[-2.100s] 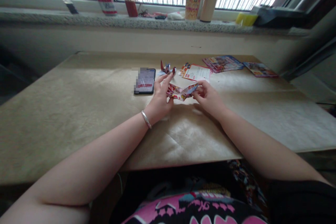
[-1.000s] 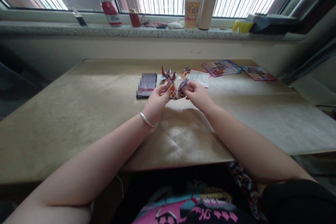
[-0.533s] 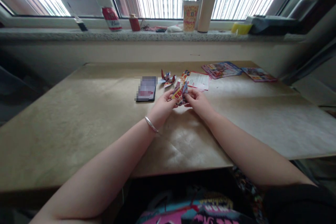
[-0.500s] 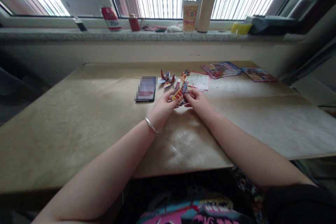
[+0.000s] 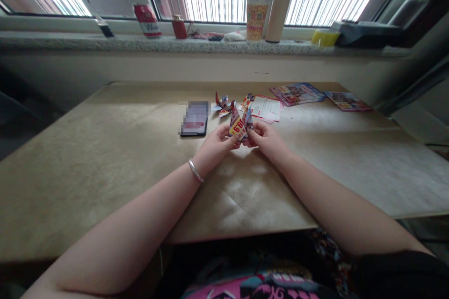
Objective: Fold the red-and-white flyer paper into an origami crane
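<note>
A folded piece of colourful printed paper [image 5: 239,125] stands upright just above the paper-covered table [image 5: 105,149]. My left hand [image 5: 214,145], with a silver bracelet on its wrist, pinches the piece's left side. My right hand [image 5: 267,139] pinches the right side, fingers closed on it. A finished small folded paper figure [image 5: 222,103] lies on the table just beyond my hands.
A dark phone [image 5: 194,119] lies left of the figure. A white-and-red leaflet [image 5: 265,108] and two colourful flyers [image 5: 297,93] [image 5: 347,101] lie at the far right. On the window sill [image 5: 70,43] stand a red can [image 5: 147,20], a printed cup [image 5: 256,18] and a yellow object [image 5: 324,37].
The paper piece, earlier spread wide and flat between my hands, is now pressed narrow and upright. My hands have drawn close together.
</note>
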`<action>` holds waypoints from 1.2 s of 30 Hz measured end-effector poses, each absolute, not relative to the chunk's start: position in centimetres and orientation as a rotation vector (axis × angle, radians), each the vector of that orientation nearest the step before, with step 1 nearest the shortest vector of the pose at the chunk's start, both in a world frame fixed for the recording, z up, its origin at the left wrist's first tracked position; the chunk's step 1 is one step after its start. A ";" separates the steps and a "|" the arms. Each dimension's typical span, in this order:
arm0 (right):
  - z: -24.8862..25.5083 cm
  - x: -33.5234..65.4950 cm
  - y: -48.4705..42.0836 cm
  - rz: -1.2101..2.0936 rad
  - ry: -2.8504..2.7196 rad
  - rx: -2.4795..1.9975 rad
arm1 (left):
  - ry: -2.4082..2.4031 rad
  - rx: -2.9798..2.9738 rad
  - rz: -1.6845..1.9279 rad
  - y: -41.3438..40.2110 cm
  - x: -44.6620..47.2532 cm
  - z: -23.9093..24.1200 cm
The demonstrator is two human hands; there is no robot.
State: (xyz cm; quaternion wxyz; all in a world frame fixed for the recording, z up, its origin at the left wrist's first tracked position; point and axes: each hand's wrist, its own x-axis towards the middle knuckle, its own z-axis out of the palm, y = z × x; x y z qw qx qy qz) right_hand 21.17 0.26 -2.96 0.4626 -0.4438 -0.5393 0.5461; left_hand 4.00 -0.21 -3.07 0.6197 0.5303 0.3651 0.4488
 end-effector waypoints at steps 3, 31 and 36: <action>-3.0 21.3 0.3 1.349 -1.324 -1.078 | 0.810 1.224 1.046 -0.1 4.0 -3.1; -3.4 20.9 0.0 1.336 -1.486 -0.991 | 0.859 1.321 1.004 -0.2 4.2 -2.8; -3.3 20.7 -0.2 1.376 -1.466 -1.018 | 0.901 1.351 0.983 -0.5 4.4 -2.6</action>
